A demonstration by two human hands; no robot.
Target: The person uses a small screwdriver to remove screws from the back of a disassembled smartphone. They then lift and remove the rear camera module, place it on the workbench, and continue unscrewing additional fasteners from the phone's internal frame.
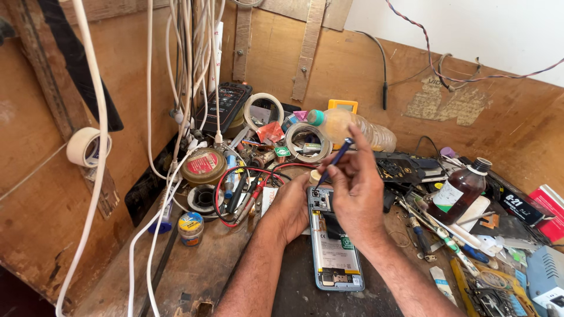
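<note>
An opened smartphone lies face down on the dark bench mat, its back cover off and its board and battery exposed. My right hand holds a blue-handled screwdriver like a pen, tip pointing down at the phone's top left corner. My left hand rests beside the phone's upper left edge, fingers steadying it.
Clutter rings the phone: tape rolls, a round tin, red and black probe leads, a plastic bottle, a brown bottle, tools and tweezers at right. White cables hang at the back left. Wooden walls enclose the bench.
</note>
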